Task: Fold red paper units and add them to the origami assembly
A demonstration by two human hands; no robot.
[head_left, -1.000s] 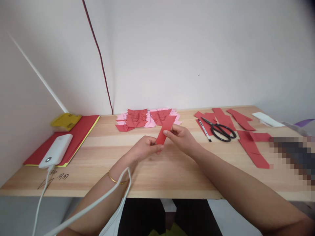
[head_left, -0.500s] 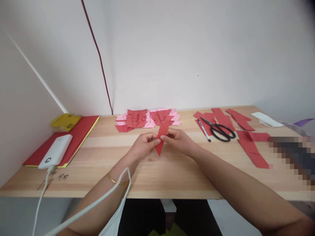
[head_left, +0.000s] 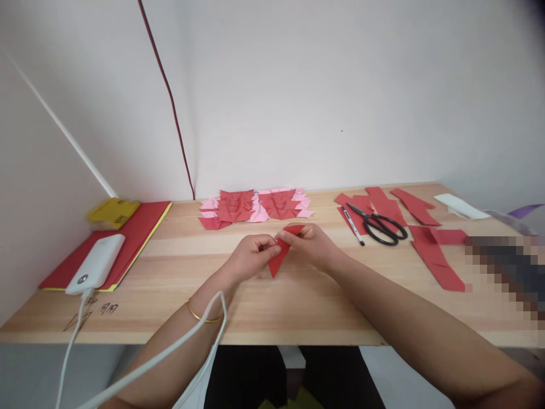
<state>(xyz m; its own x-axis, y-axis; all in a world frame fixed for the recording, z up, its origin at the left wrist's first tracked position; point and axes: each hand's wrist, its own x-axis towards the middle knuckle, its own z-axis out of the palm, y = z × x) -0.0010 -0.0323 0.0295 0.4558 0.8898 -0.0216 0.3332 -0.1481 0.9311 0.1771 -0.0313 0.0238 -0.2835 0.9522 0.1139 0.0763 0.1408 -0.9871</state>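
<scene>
A piece of red paper [head_left: 279,260] is held up over the table, its pointed end hanging downward and its top bent over to the right. My left hand [head_left: 255,254] pinches its left edge between thumb and fingers. On the other side, my right hand [head_left: 310,244] is closed on the folded upper part, thumb in front. Fingers hide some of the paper. Behind the hands lie rows of folded red paper pieces [head_left: 235,205] and pink paper pieces [head_left: 260,211].
To the right are black-handled scissors [head_left: 385,230], a pen [head_left: 353,226] and loose red paper strips [head_left: 438,264]. At left, a white power bank [head_left: 97,262] sits on red sheets [head_left: 142,241] near a yellow packet [head_left: 114,213]. A white cable [head_left: 170,355] crosses my left forearm.
The red strip's upper end, upright before, is now folded over to the right under my right hand. The lower point has dropped slightly. Everything else on the table stays put.
</scene>
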